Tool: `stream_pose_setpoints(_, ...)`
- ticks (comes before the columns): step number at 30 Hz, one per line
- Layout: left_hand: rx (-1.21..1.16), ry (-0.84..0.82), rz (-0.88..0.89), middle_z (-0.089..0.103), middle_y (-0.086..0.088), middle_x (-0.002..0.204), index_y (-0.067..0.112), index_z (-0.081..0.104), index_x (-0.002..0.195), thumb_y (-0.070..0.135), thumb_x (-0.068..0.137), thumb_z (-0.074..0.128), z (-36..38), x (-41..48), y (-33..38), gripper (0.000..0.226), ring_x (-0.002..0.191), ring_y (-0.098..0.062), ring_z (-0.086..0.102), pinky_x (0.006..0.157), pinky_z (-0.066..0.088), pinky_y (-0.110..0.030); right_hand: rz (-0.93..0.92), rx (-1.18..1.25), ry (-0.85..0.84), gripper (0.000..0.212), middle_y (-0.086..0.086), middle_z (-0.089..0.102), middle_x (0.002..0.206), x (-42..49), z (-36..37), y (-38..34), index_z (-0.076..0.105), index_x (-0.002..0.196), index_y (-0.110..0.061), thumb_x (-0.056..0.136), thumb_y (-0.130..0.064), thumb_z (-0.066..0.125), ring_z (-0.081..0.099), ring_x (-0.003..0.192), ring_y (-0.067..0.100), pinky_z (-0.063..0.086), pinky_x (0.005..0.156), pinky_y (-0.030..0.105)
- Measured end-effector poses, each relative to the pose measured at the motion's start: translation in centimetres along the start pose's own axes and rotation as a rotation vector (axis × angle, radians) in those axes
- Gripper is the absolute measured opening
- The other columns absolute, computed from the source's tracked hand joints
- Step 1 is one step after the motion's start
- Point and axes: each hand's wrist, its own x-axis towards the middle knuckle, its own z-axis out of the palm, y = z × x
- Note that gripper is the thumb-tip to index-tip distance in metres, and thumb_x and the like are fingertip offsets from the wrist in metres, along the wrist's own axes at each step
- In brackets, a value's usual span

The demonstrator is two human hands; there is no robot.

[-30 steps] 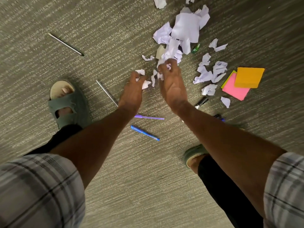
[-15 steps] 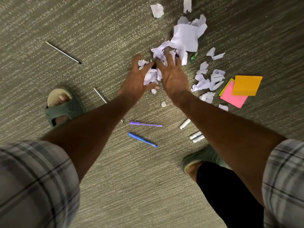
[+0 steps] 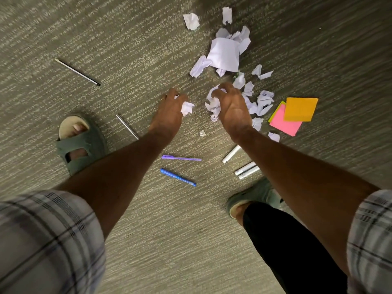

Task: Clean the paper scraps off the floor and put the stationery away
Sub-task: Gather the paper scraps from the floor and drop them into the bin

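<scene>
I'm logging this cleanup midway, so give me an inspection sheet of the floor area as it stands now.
Surface: grey carpet, littered.
Job's things: torn paper scraps piled ahead; sticky notes at right; purple pen, blue pen, white markers, two thin rods.
Clutter: nothing seen beyond the job's things.
Hands: left hand closed on a scrap; right hand clutching a bunch of scraps.
Cables: nothing seen.
Surroundings: person's feet in green sandals; no bin or container in view.
</scene>
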Motion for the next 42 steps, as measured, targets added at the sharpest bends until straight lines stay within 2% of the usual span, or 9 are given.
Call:
stream_pose_setpoints(3, -0.064, 0.035, 0.003, 0.035, -0.013, 0.152, 0.014, 0.046, 0.146, -0.006, 0.095, 0.055, -2.0, -1.4, 1.0, 0.056, 0.132, -0.028, 0.048, 0.109, 0.047, -0.04, 0.023, 0.018, 0.042, 0.04, 0.006, 0.051, 0.136, -1.2, -2.5, -1.1, 0.064, 0.121, -0.014, 0.091, 0.009, 0.05, 0.058, 0.113, 0.023, 0.054, 0.094, 0.027)
stream_pose_setpoints(12, -0.149, 0.134, 0.116, 0.042, -0.015, 0.142, 0.004, 0.051, 0.139, -0.005, 0.095, 0.054, -11.5, -5.5, 6.9, 0.045, 0.125, -0.027, 0.051, 0.109, 0.044, -0.039, 0.116, 0.057, 0.102, 0.051, 0.006, 0.053, 0.134, -4.5, -13.1, -6.2, 0.064, 0.124, -0.011, 0.084, 0.015, 0.045, 0.06, 0.112, 0.021, 0.051, 0.097, 0.028)
stream_pose_setpoints(19, -0.195, 0.158, 0.134, 0.042, -0.016, 0.14, 0.005, 0.051, 0.138, -0.004, 0.095, 0.051, -18.1, -6.5, 10.7, 0.044, 0.123, -0.03, 0.051, 0.105, 0.047, -0.04, 0.086, 0.086, 0.14, 0.034, 0.013, 0.063, 0.122, -4.3, -19.9, -9.1, 0.07, 0.112, -0.006, 0.087, 0.005, 0.05, 0.063, 0.109, 0.028, 0.045, 0.093, 0.028)
stream_pose_setpoints(25, -0.191, 0.137, 0.162, 0.044, -0.017, 0.136, 0.003, 0.051, 0.138, -0.003, 0.093, 0.053, -22.5, -7.5, 12.2, 0.046, 0.121, -0.031, 0.051, 0.108, 0.042, -0.04, 0.201, -0.032, 0.053, 0.036, 0.009, 0.058, 0.131, -5.2, -22.5, -9.9, 0.056, 0.133, -0.016, 0.1, -0.014, 0.044, 0.051, 0.123, 0.027, 0.033, 0.1, 0.026)
stream_pose_setpoints(29, -0.252, 0.191, 0.155, 0.046, -0.015, 0.131, 0.004, 0.053, 0.136, -0.003, 0.092, 0.055, -25.3, -7.8, 13.3, 0.045, 0.116, -0.028, 0.053, 0.107, 0.042, -0.032, 0.303, 0.151, -0.003, 0.028, 0.012, 0.067, 0.119, -4.5, -25.7, -11.2, 0.07, 0.117, -0.017, 0.095, -0.012, 0.053, 0.06, 0.114, 0.032, 0.047, 0.097, 0.039)
stream_pose_setpoints(31, -0.292, 0.219, 0.137, 0.047, -0.017, 0.132, 0.004, 0.053, 0.136, -0.002, 0.092, 0.056, -26.9, -7.6, 13.8, 0.044, 0.118, -0.03, 0.053, 0.108, 0.042, -0.032, 0.352, 0.226, -0.006, 0.025, 0.01, 0.068, 0.118, -3.9, -27.4, -12.4, 0.071, 0.116, -0.018, 0.094, -0.021, 0.061, 0.062, 0.114, 0.03, 0.049, 0.097, 0.037)
stream_pose_setpoints(35, -0.355, 0.288, 0.092, 0.048, -0.022, 0.137, 0.0, 0.052, 0.138, 0.005, 0.095, 0.06, -30.6, -6.2, 14.5, 0.044, 0.126, -0.033, 0.049, 0.111, 0.035, -0.026, 0.454, 0.444, 0.089, 0.04, 0.013, 0.069, 0.118, -1.4, -30.8, -15.7, 0.069, 0.122, -0.017, 0.085, -0.032, 0.076, 0.063, 0.115, 0.03, 0.052, 0.1, 0.038)
stream_pose_setpoints(39, -0.45, 0.343, 0.031, 0.054, -0.022, 0.133, 0.001, 0.056, 0.137, 0.017, 0.093, 0.07, -35.0, -4.2, 15.3, 0.049, 0.128, -0.031, 0.051, 0.109, 0.036, -0.026, 0.374, 0.709, 0.152, 0.031, 0.018, 0.075, 0.104, 1.3, -34.3, -19.6, 0.074, 0.111, -0.011, 0.082, -0.018, 0.081, 0.072, 0.098, 0.036, 0.059, 0.087, 0.051)
stream_pose_setpoints(42, -0.484, 0.385, -0.005, 0.058, -0.019, 0.13, 0.004, 0.059, 0.133, 0.028, 0.091, 0.072, -38.1, -2.7, 15.3, 0.05, 0.123, -0.029, 0.056, 0.106, 0.044, -0.036, 0.295, 0.74, 0.175, 0.028, 0.016, 0.076, 0.103, 3.4, -36.2, -22.1, 0.075, 0.109, -0.012, 0.082, -0.016, 0.081, 0.073, 0.099, 0.033, 0.059, 0.088, 0.049)
